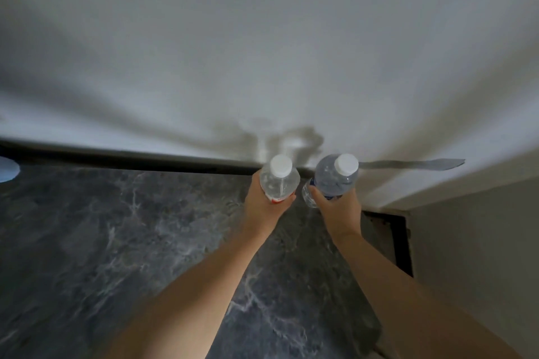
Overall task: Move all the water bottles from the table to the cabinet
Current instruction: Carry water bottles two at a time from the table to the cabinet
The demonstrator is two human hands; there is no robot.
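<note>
My left hand [264, 201] grips a clear water bottle [278, 181] with a white cap and a red-and-white label. My right hand [335, 207] grips a second clear water bottle [335, 178] with a white cap and a blue label. I hold both bottles upright in front of me, side by side and a little apart, above a dark marbled floor [116, 242] and close to a white wall [262, 38]. No table or cabinet is recognisable in this view.
A black skirting strip [131, 156] runs along the foot of the wall. A grey strip of tape [408, 165] sticks to the wall on the right. A grey panel [481, 256] with a dark gap [390, 236] stands at right. A pale blue object [7, 169] shows at the far left edge.
</note>
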